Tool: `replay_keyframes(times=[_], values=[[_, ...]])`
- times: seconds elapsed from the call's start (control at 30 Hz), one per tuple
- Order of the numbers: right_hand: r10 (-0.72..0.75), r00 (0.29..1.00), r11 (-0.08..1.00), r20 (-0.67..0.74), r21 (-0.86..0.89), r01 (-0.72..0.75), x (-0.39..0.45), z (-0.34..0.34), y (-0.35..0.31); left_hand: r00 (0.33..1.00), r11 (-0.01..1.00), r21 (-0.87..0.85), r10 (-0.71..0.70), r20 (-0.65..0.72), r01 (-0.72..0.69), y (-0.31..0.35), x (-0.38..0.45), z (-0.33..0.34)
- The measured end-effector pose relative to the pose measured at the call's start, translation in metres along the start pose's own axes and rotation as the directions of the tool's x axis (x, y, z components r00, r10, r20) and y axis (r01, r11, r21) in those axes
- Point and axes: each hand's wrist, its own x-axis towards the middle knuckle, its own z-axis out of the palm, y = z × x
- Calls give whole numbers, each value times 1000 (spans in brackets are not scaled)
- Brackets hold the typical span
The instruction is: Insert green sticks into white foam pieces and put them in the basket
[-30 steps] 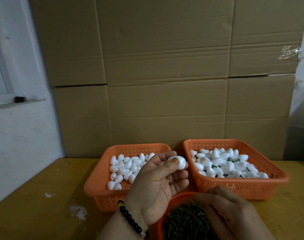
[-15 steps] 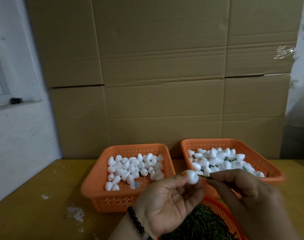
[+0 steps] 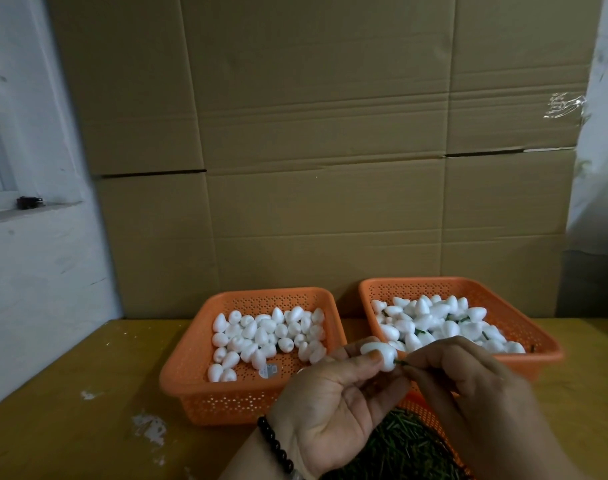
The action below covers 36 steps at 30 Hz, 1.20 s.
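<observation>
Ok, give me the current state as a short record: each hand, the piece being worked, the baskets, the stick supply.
left hand: pinches one white foam piece
right hand: pushes a green stick into that piece's end
left basket: plain foam pieces, no sticks showing
right basket: foam pieces with green sticks among them
stick supply: loose green sticks in an orange container under the hands
step: insertion under way, piece not yet in the basket

No text, brand, number or sign can be read anywhere in the view. A small sticker (image 3: pixel 268 370) lies on the floor of the left orange basket (image 3: pixel 188 372) among the white foam pieces, but its print is too small and blurred to make out. The cardboard sheets (image 3: pixel 316 168) behind the baskets show plain surfaces with no lettering.
</observation>
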Motion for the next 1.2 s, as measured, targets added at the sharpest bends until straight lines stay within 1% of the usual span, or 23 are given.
replay_keyframes(times=[0.27, 0.4, 0.63, 0.77, 0.9, 1.2], values=[[-29, 1000, 1000, -9, -4, 29, 1, 5, 1, 1000, 998, 51, 20, -23, -19, -3, 3, -1], [-27, 1000, 999, -5, -20, 27, 2, 8, 1, 999, 998, 56, 36, -3, -35, -3, 2, -1], [13, 1000, 999, -10, 34, -13, 2, 7, 3, 999, 998, 50, 48, -2, -48, -2, 2, -2], [31, 999, 996, 18, 80, -33, 3, 3, 2, 999, 998, 40, 43, -17, -42, -2, 2, -2], [22, 1000, 997, 7, 78, -23, 4, 1, 1, 999, 999, 31, 36, 3, -36, -2, 2, -2], [9, 1000, 997, -5, 77, -9, 2, 3, 3, 999, 998, 39, 39, 0, -39, -2, 2, -2]])
